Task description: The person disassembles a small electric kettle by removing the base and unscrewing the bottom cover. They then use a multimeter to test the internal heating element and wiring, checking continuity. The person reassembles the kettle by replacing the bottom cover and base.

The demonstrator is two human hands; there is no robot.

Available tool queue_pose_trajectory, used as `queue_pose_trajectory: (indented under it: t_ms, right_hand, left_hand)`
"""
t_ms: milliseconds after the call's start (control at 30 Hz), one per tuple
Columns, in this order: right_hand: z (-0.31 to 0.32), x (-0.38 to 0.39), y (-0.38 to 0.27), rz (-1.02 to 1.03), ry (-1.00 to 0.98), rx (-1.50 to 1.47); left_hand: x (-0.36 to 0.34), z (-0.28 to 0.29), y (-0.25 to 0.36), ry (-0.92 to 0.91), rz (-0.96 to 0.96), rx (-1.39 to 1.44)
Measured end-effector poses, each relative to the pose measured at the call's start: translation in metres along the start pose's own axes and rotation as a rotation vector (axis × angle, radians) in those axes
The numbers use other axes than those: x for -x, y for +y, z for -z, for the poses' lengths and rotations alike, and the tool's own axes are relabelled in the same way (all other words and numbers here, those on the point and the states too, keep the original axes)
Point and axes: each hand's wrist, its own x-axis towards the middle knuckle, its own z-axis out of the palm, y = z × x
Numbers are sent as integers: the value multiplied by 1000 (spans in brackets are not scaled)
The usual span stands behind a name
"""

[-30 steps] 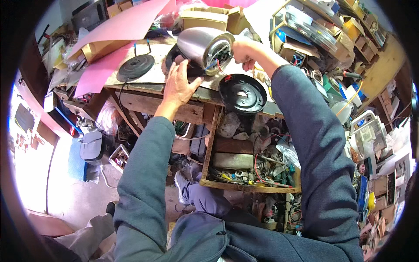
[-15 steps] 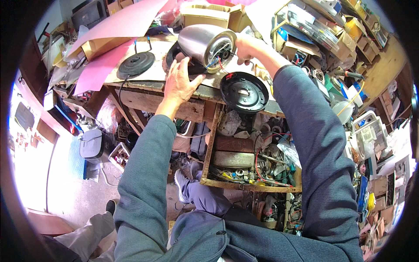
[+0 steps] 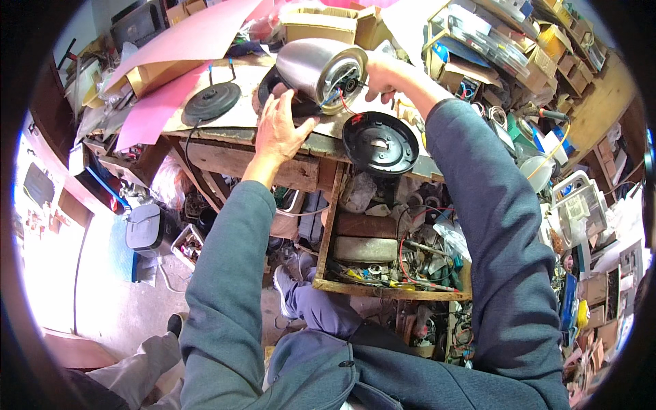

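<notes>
On the workbench a silver electric kettle (image 3: 301, 65) lies on its side, its opened underside turned to the right with thin wires coming out. My left hand (image 3: 279, 130) is on the kettle's dark handle side, fingertips against it and thumb apart, gripping it. Close to the rim of the open underside, my right hand (image 3: 384, 76) is closed with fingers curled. What it holds, if anything, is hidden. A round black base cover (image 3: 380, 143) hangs over the bench's front edge below the kettle, with a red wire running up to the underside.
A round black power base (image 3: 212, 101) with a cord lies left of the kettle. Beneath the bench edge, an open wooden drawer (image 3: 393, 294) is crowded with wires and parts. Pink sheet (image 3: 181, 48) and cardboard boxes (image 3: 321, 26) are behind. Cluttered shelves stand at the right.
My right hand's fingers have shifted slightly at the kettle's rim. The left hand stays on the kettle, which keeps nearly the same place.
</notes>
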Motion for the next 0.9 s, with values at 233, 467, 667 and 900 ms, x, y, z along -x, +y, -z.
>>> queue_pose_trajectory:
  t_ms: [233,467,667,900]
  right_hand:
    - [-5,-19,13,-15,-23,69]
    - [-1,-5,-1,-153,-82,-56]
    - [-5,-17,1,-2,-51,101]
    - [-13,-23,22,36,-34,-302]
  left_hand:
    - [-2,-1,4,-10,1,6]
    - [-1,3,9,1,13,-7]
    - [-2,5,6,-36,19,29]
    - [-1,1,6,9,-3,9]
